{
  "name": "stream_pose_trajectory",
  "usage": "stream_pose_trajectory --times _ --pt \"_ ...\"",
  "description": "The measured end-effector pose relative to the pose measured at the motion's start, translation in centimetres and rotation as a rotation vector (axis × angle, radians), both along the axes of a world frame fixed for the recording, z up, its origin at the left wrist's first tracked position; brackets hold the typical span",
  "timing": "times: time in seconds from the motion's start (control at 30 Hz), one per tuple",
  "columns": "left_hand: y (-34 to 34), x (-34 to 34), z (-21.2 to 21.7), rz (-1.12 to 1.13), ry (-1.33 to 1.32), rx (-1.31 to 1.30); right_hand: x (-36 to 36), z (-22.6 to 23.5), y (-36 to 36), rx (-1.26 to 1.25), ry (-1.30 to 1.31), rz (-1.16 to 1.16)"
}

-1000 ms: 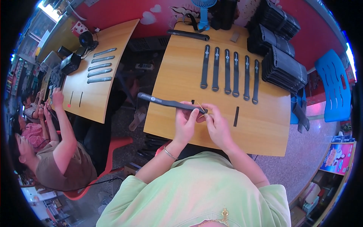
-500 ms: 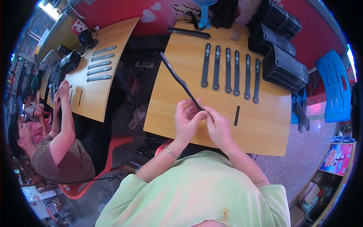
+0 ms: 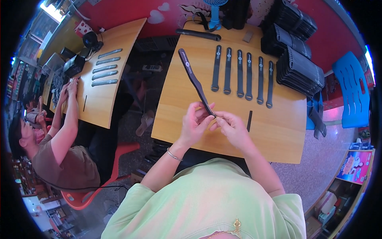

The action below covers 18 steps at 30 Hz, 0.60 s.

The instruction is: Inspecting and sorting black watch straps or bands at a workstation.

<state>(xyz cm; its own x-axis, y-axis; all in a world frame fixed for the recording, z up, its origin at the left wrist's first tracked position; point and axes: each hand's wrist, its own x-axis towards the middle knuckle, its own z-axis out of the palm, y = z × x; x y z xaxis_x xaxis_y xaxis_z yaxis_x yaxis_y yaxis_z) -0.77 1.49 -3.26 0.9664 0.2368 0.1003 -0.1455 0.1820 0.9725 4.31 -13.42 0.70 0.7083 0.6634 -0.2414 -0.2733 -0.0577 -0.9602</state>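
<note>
Both hands — left (image 3: 195, 121), right (image 3: 230, 126) — pinch one black strap (image 3: 193, 79) above the table (image 3: 274, 135).

— What does the person wear?
— A light green top with short sleeves, and 1 thin bracelet on the left wrist.
— Anything at the neck?
— A small gold pendant. Both forearms are bare, with no gloves.

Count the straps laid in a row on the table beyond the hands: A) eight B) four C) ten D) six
D: six dark straps lie side by side on the table, apart from the one strap that both hands hold.
</note>
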Motion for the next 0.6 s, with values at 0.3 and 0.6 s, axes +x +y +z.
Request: stream_pose_trajectory --times 0.3,0.6 --pt "-0.2 0.0 0.8 0.038 0.058 0.113 -1.5 -0.8 0.7 -0.074 -0.179 -0.193" --pt "0.7 0.2 0.7 0.150 -0.086 0.594 -1.6 -0.7 0.7 -0.227 -0.353 -0.159"
